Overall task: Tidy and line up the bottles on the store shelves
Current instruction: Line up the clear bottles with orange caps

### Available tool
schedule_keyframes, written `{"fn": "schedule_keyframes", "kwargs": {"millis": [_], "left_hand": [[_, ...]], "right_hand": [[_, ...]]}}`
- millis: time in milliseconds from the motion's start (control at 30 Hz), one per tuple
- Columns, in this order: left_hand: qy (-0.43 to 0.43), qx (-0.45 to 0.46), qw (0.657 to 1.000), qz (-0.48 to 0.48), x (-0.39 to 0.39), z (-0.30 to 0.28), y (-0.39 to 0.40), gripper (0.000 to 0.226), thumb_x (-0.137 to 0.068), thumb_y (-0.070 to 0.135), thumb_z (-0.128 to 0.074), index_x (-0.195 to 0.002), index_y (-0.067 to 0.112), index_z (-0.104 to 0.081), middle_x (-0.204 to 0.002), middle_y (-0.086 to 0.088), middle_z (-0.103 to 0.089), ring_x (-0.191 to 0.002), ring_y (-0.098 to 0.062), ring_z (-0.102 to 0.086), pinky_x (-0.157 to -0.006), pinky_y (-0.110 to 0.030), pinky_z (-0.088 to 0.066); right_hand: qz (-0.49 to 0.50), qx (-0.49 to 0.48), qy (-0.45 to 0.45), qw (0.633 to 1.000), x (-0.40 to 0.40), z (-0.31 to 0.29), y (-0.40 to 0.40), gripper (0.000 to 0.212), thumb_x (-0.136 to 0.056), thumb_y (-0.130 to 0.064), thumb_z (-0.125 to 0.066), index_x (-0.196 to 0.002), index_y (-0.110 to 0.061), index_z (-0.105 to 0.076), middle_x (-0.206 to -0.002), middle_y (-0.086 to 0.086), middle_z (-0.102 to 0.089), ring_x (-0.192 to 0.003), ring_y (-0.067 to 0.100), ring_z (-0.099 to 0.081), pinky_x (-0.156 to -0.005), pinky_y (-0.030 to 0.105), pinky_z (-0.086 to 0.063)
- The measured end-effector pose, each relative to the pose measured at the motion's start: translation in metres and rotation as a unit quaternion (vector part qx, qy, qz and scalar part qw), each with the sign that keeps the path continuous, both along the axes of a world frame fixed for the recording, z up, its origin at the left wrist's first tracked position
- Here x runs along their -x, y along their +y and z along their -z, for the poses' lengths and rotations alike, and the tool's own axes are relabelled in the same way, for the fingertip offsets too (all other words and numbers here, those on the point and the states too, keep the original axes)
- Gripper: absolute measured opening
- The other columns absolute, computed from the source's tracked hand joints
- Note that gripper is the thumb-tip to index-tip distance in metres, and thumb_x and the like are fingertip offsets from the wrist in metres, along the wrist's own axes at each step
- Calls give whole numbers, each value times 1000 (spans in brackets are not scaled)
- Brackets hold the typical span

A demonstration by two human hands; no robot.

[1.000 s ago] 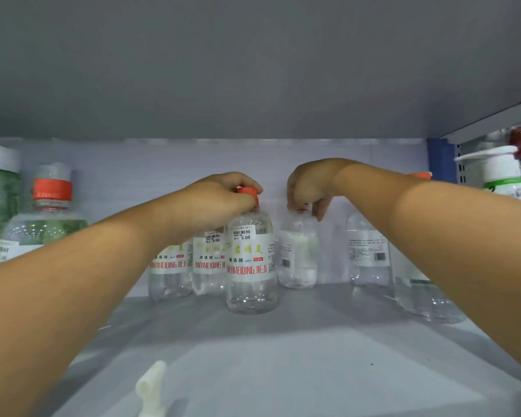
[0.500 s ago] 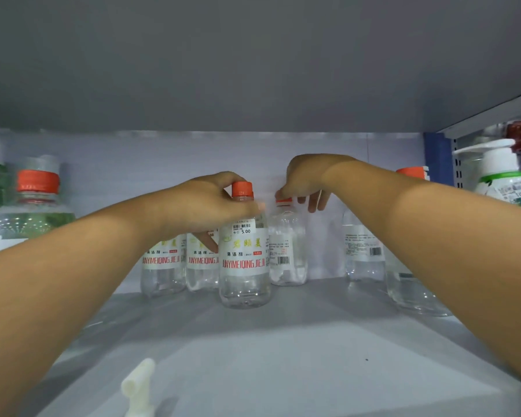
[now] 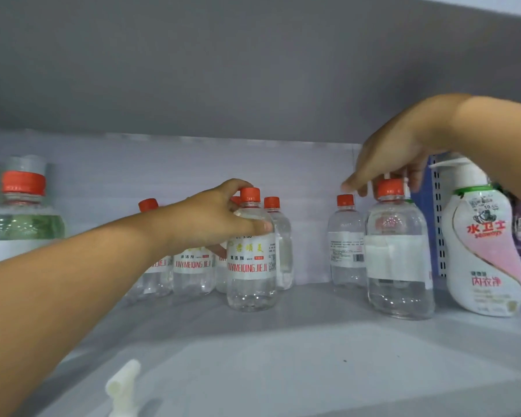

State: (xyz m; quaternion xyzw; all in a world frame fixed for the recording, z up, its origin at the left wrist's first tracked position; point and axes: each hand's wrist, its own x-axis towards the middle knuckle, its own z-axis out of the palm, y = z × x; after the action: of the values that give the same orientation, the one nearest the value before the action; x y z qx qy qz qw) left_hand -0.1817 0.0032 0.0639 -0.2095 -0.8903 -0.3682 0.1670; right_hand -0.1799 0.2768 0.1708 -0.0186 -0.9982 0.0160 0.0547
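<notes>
Left hand (image 3: 211, 219) fingers clamp a front bottle (image 3: 251, 254); right hand (image 3: 394, 158), fingers loosely spread, hovers over another bottle (image 3: 399, 251). A careless nudge could topple neighbours.

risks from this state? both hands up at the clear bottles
1. The left hand grips the front clear bottle high at its shoulder, with more bottles packed close behind; sliding it back could knock them.
2. The right hand reaches over the large bottle with fingers spread; brushing its red cap might tip it toward the pink pump bottle beside it.
3. Several labels face away, so alignment may need turning.
</notes>
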Motion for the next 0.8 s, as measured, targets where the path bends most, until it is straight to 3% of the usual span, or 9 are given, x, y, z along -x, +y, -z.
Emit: {"fn": "schedule_keyframes", "kwargs": {"millis": [100,167,233,333,433,500,567,633,800], "left_hand": [[-8,30,1000,0,-1,0,-4,79,-81,56,-76,-148,43,-35,-129,16,-64,-107,-12,-71,-90,-41,-61],[70,84,993,-48,-6,-2,-4,84,-82,67,-67,-153,39,-32,-139,14,-56,-120,-13,-61,-100,-35,-52],[184,59,979,-71,-19,-8,1,64,-87,63,-65,-142,34,-49,-130,13,-61,-112,-6,-60,-87,-20,-49],[168,-30,985,-13,-47,-21,17,34,-89,58,-66,-111,32,-67,-105,9,-73,-78,3,-69,-59,-11,-51],[50,-4,999,20,-69,-17,34,59,-75,73,-69,-119,34,-62,-107,7,-74,-82,-10,-76,-75,-32,-64],[45,23,999,1,-79,-8,40,64,-69,80,-69,-121,44,-57,-107,18,-68,-80,-2,-74,-73,-28,-63],[62,11,998,-9,-91,-2,37,26,-73,71,-74,-94,59,-65,-84,29,-68,-68,13,-65,-61,-9,-52],[67,-11,997,-46,-102,-1,24,10,-79,56,-78,-80,53,-68,-69,30,-67,-62,14,-61,-48,-7,-43],[106,-19,962,-252,-108,8,-26,50,-73,63,-78,-106,30,-58,-95,9,-64,-76,-3,-55,-59,-19,-38]], "right_hand": [[8,-21,-15,1000,-17,13,13,43,-90,-53,-67,-93,-10,-68,-71,4,-65,-51,18,-59,-52,23,-44],[-33,-23,18,999,-25,20,15,38,-94,-46,-65,-81,-10,-61,-51,-1,-54,-41,16,-44,-48,24,-37],[-93,-10,60,994,-33,26,10,38,-94,-42,-67,-77,-9,-57,-45,-2,-50,-37,14,-39,-45,25,-35],[-167,12,106,980,-47,26,-6,39,-91,-45,-69,-76,-11,-60,-51,0,-52,-43,15,-41,-49,27,-37],[-228,62,147,961,-64,24,-32,37,-94,-45,-63,-76,-13,-59,-52,0,-49,-46,16,-40,-56,32,-38],[-274,100,150,945,-69,28,-55,33,-97,-41,-59,-81,-13,-59,-55,3,-46,-45,16,-36,-52,31,-33],[-320,142,137,927,-70,34,-80,29,-99,-38,-58,-87,-11,-61,-59,4,-47,-45,16,-36,-47,28,-32],[-354,187,112,910,-66,39,-97,39,-100,-46,-58,-91,-8,-63,-64,4,-54,-49,17,-45,-46,25,-39],[-251,147,194,937,-33,16,-72,47,-100,-53,-54,-108,-8,-63,-97,8,-71,-67,25,-71,-56,30,-56]]}}
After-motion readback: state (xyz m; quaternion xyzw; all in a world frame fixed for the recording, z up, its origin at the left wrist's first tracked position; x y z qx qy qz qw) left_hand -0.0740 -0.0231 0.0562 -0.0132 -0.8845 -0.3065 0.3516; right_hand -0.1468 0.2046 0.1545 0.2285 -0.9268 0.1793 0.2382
